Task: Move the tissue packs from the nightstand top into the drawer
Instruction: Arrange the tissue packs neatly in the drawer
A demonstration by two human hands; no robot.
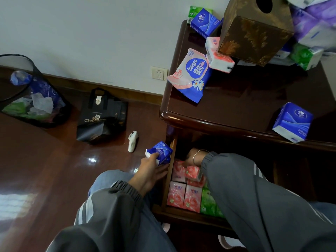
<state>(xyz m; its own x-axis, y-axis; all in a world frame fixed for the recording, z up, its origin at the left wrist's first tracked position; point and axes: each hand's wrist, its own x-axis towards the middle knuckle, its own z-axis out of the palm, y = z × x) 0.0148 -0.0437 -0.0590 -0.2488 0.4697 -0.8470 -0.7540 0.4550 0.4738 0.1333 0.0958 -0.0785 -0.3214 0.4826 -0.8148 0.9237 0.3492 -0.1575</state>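
Fingers of the left hand [151, 167] grip a soft blue pack [162, 152] by the shiny wooden drawer [181, 216]; the right hand [189, 158] reaches inside, its fingers too hidden to tell.

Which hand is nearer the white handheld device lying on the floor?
Left. The left hand, gripping a blue tissue pack, is beside the white handheld device; the right hand is farther, inside the wooden drawer.
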